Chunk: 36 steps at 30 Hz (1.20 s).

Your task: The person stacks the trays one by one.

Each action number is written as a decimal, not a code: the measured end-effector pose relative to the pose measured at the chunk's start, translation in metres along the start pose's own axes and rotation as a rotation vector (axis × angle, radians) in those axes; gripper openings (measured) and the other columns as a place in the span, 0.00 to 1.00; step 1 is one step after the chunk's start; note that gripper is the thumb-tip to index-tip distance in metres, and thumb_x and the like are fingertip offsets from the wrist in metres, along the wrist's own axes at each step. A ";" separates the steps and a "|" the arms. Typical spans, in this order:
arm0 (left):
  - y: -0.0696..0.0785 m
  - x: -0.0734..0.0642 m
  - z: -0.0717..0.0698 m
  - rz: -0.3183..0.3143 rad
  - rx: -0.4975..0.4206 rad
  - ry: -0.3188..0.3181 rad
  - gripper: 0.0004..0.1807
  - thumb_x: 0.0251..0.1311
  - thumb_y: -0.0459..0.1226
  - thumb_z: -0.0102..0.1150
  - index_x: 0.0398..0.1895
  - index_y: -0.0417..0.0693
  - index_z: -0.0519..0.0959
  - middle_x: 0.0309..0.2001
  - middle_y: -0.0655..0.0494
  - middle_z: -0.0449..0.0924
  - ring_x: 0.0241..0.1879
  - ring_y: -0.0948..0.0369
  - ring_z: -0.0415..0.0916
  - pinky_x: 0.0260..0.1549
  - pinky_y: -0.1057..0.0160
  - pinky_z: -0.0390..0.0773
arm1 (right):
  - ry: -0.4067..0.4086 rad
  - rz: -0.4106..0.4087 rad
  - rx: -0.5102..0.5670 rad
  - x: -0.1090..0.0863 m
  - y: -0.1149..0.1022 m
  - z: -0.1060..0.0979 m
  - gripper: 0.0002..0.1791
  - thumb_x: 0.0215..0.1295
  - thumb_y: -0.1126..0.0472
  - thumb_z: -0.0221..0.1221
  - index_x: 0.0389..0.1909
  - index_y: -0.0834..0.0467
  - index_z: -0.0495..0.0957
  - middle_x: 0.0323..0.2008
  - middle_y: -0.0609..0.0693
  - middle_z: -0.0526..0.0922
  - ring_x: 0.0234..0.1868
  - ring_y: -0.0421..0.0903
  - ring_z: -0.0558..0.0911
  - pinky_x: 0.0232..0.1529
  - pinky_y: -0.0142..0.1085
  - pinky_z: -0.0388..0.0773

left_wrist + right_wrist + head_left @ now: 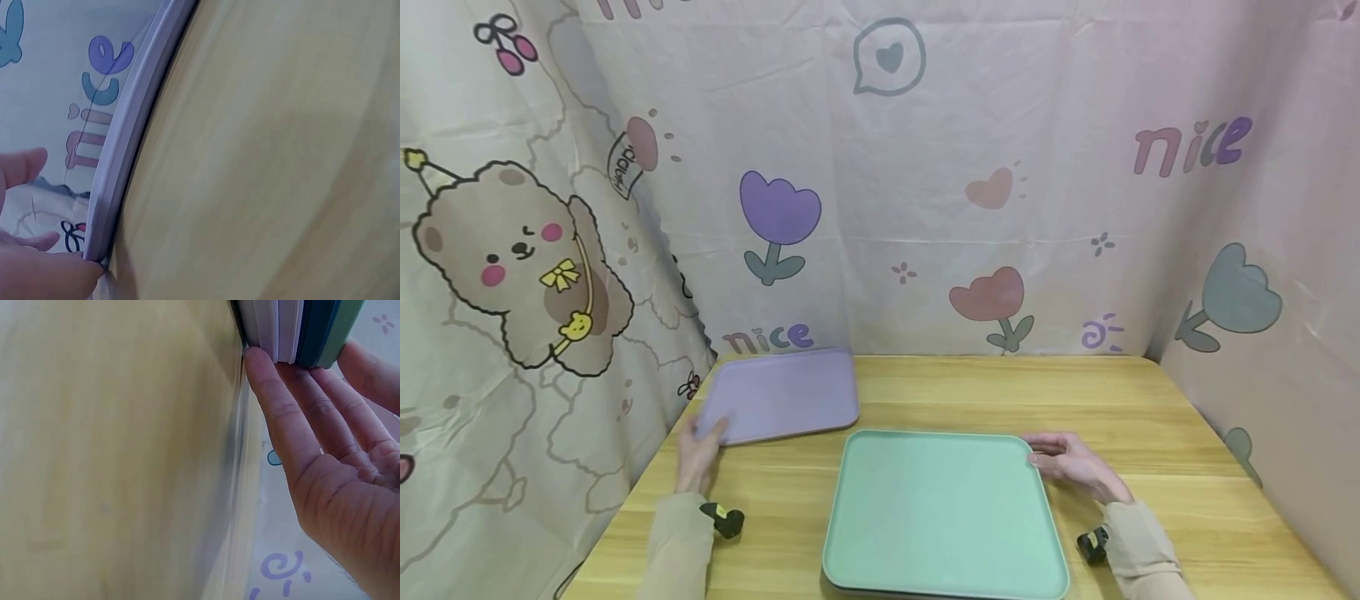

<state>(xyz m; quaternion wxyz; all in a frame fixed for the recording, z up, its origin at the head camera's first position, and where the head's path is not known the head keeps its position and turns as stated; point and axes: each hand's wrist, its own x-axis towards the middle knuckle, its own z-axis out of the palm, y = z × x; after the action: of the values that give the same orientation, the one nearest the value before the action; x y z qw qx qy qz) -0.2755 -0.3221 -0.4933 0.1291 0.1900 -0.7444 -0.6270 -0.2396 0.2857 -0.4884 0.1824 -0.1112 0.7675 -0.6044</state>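
A lavender tray (pixel 782 396) lies flat at the back left of the table. My left hand (pixel 700 450) is at its near left corner, with a fingertip (pixel 81 270) touching the corner's edge and another digit raised apart above it. In front of me a mint green tray (pixel 943 512) tops a stack of several trays; the right wrist view shows a dark teal edge (pixel 315 331) and lavender edges (pixel 289 331) beneath it. At the far right corner of the stack, my right hand (pixel 1075 462) touches its side with nearly straight fingers, the thumb beside the green rim.
The wooden table (pixel 1000 392) ends at a printed curtain (pixel 910 167) behind, with more curtain hanging along the left and right sides. A small black device (pixel 724 518) is worn on the left wrist, and a similar one (pixel 1093 546) on the right.
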 end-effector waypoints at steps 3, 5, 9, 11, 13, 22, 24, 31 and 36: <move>0.001 -0.002 0.005 -0.005 0.025 -0.033 0.44 0.72 0.39 0.53 0.79 0.30 0.40 0.80 0.29 0.35 0.80 0.37 0.35 0.80 0.42 0.41 | 0.001 0.001 0.004 0.000 0.000 0.000 0.35 0.72 0.63 0.59 0.70 0.79 0.56 0.61 0.69 0.77 0.47 0.35 0.83 0.50 0.30 0.83; 0.002 -0.005 0.009 -0.002 0.034 -0.060 0.43 0.72 0.39 0.53 0.78 0.30 0.42 0.80 0.30 0.37 0.80 0.37 0.38 0.80 0.42 0.42 | 0.000 0.000 0.008 0.000 0.000 -0.001 0.35 0.71 0.63 0.59 0.69 0.79 0.56 0.60 0.67 0.78 0.47 0.35 0.83 0.50 0.30 0.83; 0.004 -0.010 0.018 0.014 0.053 -0.131 0.39 0.73 0.38 0.53 0.77 0.28 0.48 0.78 0.29 0.44 0.79 0.38 0.44 0.79 0.42 0.46 | -0.003 -0.004 0.020 0.000 0.001 -0.001 0.36 0.71 0.62 0.59 0.69 0.80 0.56 0.58 0.62 0.81 0.46 0.34 0.83 0.49 0.30 0.83; 0.005 -0.013 0.024 0.017 0.067 -0.168 0.37 0.73 0.38 0.53 0.76 0.29 0.50 0.78 0.29 0.47 0.78 0.38 0.46 0.79 0.42 0.47 | -0.010 -0.005 0.027 0.000 0.002 -0.002 0.36 0.71 0.62 0.60 0.69 0.79 0.56 0.55 0.55 0.83 0.46 0.34 0.83 0.49 0.29 0.83; 0.006 -0.015 0.029 0.021 0.082 -0.202 0.38 0.73 0.38 0.54 0.77 0.30 0.49 0.78 0.29 0.48 0.78 0.38 0.46 0.79 0.42 0.48 | -0.022 -0.014 0.032 -0.001 0.003 -0.003 0.36 0.71 0.62 0.59 0.69 0.79 0.57 0.53 0.49 0.84 0.46 0.34 0.83 0.49 0.29 0.83; 0.005 -0.021 0.049 0.035 0.099 -0.300 0.43 0.73 0.38 0.53 0.78 0.28 0.41 0.78 0.26 0.43 0.78 0.35 0.42 0.78 0.41 0.47 | -0.010 -0.017 0.024 0.000 0.001 -0.002 0.35 0.71 0.62 0.59 0.69 0.80 0.57 0.56 0.54 0.84 0.46 0.34 0.83 0.48 0.29 0.83; 0.005 -0.023 0.053 0.045 0.095 -0.316 0.42 0.73 0.38 0.53 0.78 0.27 0.42 0.78 0.25 0.43 0.78 0.34 0.43 0.78 0.41 0.48 | -0.008 -0.019 0.019 0.000 0.000 -0.001 0.35 0.72 0.63 0.59 0.69 0.80 0.57 0.57 0.56 0.83 0.46 0.34 0.83 0.48 0.29 0.83; 0.005 -0.030 0.069 0.080 0.117 -0.404 0.40 0.75 0.40 0.51 0.77 0.28 0.44 0.78 0.27 0.42 0.78 0.34 0.43 0.78 0.41 0.50 | -0.003 -0.024 -0.003 -0.001 -0.001 -0.001 0.35 0.71 0.62 0.59 0.68 0.80 0.58 0.57 0.60 0.83 0.46 0.33 0.83 0.48 0.29 0.83; 0.006 -0.035 0.080 0.109 0.151 -0.431 0.40 0.75 0.41 0.52 0.77 0.27 0.45 0.78 0.27 0.43 0.78 0.35 0.43 0.78 0.41 0.49 | 0.015 -0.009 -0.014 -0.001 -0.002 -0.001 0.34 0.71 0.62 0.59 0.68 0.79 0.59 0.58 0.63 0.82 0.45 0.33 0.82 0.47 0.28 0.83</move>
<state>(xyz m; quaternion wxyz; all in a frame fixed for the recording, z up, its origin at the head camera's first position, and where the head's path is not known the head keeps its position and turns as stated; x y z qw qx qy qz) -0.2796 -0.2352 -0.5002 -0.0139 0.0202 -0.8088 -0.5875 -0.2389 0.2862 -0.4862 0.1731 -0.1115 0.7726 -0.6006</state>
